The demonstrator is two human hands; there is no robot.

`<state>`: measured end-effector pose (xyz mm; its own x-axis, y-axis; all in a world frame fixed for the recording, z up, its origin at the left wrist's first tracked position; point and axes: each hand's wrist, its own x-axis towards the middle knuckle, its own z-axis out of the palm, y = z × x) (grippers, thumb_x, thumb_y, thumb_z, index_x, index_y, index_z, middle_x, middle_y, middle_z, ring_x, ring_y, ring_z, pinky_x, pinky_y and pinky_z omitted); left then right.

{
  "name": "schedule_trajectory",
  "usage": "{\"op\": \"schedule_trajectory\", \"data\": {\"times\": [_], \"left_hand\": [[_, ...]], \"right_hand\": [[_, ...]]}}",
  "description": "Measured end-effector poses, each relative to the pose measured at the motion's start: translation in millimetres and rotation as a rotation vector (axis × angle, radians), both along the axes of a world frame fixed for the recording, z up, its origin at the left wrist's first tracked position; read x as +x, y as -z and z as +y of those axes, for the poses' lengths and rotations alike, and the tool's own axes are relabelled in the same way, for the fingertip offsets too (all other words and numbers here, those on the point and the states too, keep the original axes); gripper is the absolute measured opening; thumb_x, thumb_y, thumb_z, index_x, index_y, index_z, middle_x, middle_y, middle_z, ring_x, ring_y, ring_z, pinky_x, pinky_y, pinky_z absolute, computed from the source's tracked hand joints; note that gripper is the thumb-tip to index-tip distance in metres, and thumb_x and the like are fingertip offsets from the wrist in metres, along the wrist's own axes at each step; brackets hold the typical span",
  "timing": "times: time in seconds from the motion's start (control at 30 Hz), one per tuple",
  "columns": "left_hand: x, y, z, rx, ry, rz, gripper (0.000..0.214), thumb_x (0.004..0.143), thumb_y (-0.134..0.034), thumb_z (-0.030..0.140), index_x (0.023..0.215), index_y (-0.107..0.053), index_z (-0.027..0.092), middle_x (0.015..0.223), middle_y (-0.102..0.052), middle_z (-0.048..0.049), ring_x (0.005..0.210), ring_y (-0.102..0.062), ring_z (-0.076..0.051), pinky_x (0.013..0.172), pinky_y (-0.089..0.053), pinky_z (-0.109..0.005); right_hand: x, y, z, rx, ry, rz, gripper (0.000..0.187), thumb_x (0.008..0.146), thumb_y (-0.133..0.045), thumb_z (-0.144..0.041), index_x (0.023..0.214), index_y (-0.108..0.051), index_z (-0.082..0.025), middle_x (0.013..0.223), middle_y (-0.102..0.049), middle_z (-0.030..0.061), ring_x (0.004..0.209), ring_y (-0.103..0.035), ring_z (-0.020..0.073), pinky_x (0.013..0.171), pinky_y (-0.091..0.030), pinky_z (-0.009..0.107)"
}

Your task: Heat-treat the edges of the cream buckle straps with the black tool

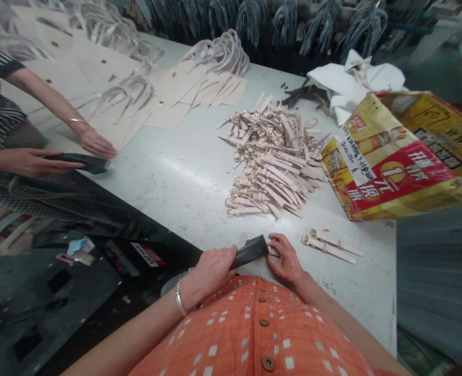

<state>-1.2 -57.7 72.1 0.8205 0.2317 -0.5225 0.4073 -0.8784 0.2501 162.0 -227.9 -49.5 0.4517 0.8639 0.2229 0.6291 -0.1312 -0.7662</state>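
While clasping black tool [252, 251] in left hand [215, 265] | half-curling right hand [286, 261] beside its tip, contents unclear | could nip right hand if slipping at such closeness

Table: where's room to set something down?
Bare room lies left of the strap pile, nearer than the pale panels; a smaller patch this side of two straps, by the table's right edge. Crowded where pile meets carton.
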Motion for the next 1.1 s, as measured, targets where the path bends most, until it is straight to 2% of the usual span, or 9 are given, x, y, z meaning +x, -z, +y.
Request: {"op": "schedule_trajectory", "data": {"times": [0.27, 0.5, 0.8, 0.97, 1.1], "left_hand": [[-5, -10.5, 1, 0.024, 0.016, 0.084, 0.022, 0.083, -0.043, 0.027, 0.103, -0.046, 0.019, 0.096, -0.064, -0.0089, 0.087, -0.062, -0.023, 0.071, -0.046, -0.032], [9, -6.3, -6, 0.029, 0.017, 0.014, 0.027, 0.08, -0.047, 0.025, 0.106, -0.045, 0.017, 0.095, -0.065, -0.0093, 0.09, -0.062, -0.026, 0.072, -0.046, -0.034], [-14, -1.4, 8, 0.077, -0.018, 0.025, 0.015, 0.082, -0.043, 0.026, 0.095, -0.046, 0.021, 0.088, -0.065, -0.0058, 0.082, -0.063, -0.022, 0.065, -0.045, -0.03], [-3, -4.3, -5, 0.054, 0.01, 0.016, 0.02, 0.081, -0.045, 0.025, 0.1, -0.045, 0.02, 0.096, -0.063, -0.0082, 0.086, -0.062, -0.024, 0.069, -0.045, -0.033], [4, -2.5, -9, 0.065, -0.011, -0.006, 0.024, 0.081, -0.045, 0.025, 0.104, -0.045, 0.019, 0.094, -0.064, -0.0087, 0.089, -0.062, -0.025, 0.071, -0.045, -0.033]], "right_hand": [[2, -0.3, -2, 0.003, -0.036, 0.013, 0.025, 0.074, -0.057, -0.017, 0.099, -0.058, -0.019, 0.112, -0.052, 0.0121, 0.105, -0.051, 0.0232, 0.09, -0.046, 0.039], [3, 2.6, -2, 0.04, -0.03, 0.027, 0.027, 0.075, -0.055, -0.018, 0.102, -0.057, -0.02, 0.112, -0.053, 0.0119, 0.104, -0.052, 0.0237, 0.089, -0.046, 0.04], [4, 4.5, -3, 0.015, -0.055, 0.016, 0.025, 0.08, -0.053, -0.019, 0.105, -0.057, -0.02, 0.113, -0.053, 0.012, 0.105, -0.051, 0.0231, 0.09, -0.047, 0.041], [6, 6.1, -4, 0.026, -0.074, 0.016, 0.027, 0.08, -0.052, -0.019, 0.107, -0.056, -0.02, 0.114, -0.053, 0.0124, 0.106, -0.051, 0.0231, 0.09, -0.047, 0.041], [7, 5.8, -4, 0.036, -0.071, 0.017, 0.027, 0.08, -0.052, -0.019, 0.107, -0.056, -0.02, 0.114, -0.053, 0.0123, 0.105, -0.052, 0.0228, 0.089, -0.047, 0.04]]}}
